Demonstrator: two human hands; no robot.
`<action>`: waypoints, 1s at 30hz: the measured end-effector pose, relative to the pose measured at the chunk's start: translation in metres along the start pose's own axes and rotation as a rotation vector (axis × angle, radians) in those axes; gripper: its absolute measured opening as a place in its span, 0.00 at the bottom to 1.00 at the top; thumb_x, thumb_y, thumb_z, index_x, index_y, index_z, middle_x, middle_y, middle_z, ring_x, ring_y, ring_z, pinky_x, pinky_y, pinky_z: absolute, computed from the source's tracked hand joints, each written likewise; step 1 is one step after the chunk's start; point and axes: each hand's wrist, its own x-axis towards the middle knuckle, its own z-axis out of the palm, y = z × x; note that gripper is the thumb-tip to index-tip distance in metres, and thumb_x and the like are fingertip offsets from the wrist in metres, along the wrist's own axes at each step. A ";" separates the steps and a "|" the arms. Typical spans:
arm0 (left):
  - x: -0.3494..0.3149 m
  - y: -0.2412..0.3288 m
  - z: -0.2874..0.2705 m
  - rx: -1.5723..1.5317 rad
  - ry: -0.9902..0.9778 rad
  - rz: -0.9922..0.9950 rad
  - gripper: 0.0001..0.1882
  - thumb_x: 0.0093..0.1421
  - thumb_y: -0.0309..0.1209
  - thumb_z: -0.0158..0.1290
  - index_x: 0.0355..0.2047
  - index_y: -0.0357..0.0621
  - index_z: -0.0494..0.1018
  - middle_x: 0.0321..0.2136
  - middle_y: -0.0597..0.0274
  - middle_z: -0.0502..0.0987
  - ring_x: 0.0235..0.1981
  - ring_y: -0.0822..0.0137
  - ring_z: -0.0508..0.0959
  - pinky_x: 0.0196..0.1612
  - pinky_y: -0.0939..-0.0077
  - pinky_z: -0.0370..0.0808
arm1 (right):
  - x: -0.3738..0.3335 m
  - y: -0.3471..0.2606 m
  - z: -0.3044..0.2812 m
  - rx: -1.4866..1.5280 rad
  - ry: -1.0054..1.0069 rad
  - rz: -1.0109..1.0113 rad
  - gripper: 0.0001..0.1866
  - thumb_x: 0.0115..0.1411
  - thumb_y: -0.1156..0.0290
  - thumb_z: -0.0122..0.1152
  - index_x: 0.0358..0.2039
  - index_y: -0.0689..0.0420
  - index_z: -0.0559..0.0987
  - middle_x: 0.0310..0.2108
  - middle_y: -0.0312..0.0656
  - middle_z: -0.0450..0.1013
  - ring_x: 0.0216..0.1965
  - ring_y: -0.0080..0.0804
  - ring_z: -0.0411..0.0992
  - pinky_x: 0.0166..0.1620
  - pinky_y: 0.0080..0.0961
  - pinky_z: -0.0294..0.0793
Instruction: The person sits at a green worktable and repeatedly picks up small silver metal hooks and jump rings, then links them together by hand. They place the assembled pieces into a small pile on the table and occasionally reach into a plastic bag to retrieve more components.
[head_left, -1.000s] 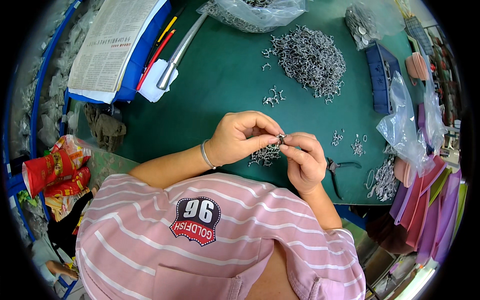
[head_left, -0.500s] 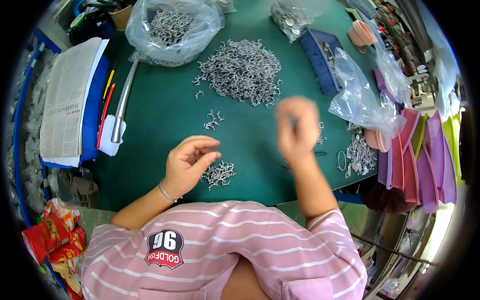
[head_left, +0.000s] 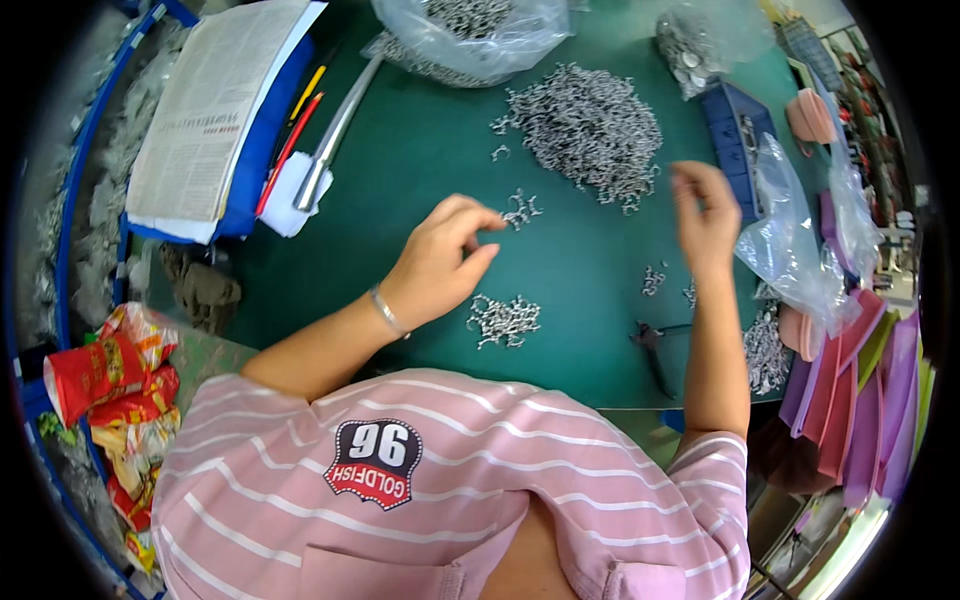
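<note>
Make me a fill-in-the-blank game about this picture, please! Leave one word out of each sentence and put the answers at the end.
1. The left hand is close to a small bunch of metal bits on a ____ table.
2. The right hand is near a ____ tray.
3. The bracelet is on the ____ wrist.
4. The pink shirt has ____ stripes.

Missing words: green; blue; left; white.

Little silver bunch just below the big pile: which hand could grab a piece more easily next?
Probably the left hand: it is right beside the little silver bunch. The right hand is farther away, over by the blue tray.
</note>
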 end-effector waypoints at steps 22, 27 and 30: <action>0.033 -0.019 0.006 0.185 -0.025 0.114 0.06 0.53 0.19 0.55 0.32 0.35 0.74 0.29 0.55 0.74 0.27 0.62 0.77 0.32 0.73 0.75 | -0.051 -0.064 0.083 0.001 -0.288 -0.036 0.05 0.51 0.78 0.62 0.30 0.61 0.79 0.32 0.43 0.72 0.37 0.45 0.70 0.42 0.37 0.71; 0.048 -0.018 -0.001 0.226 0.052 0.135 0.08 0.53 0.20 0.55 0.34 0.35 0.75 0.29 0.54 0.74 0.27 0.62 0.77 0.33 0.72 0.75 | -0.050 -0.061 0.078 0.047 -0.290 -0.013 0.07 0.50 0.78 0.63 0.32 0.60 0.79 0.30 0.44 0.72 0.35 0.45 0.70 0.42 0.37 0.71; 0.072 -0.036 -0.006 0.391 0.178 0.170 0.08 0.53 0.21 0.56 0.35 0.36 0.76 0.30 0.55 0.74 0.27 0.62 0.76 0.33 0.71 0.74 | -0.057 -0.072 0.072 0.191 -0.215 0.106 0.06 0.52 0.80 0.62 0.32 0.61 0.78 0.30 0.45 0.73 0.33 0.42 0.72 0.39 0.34 0.73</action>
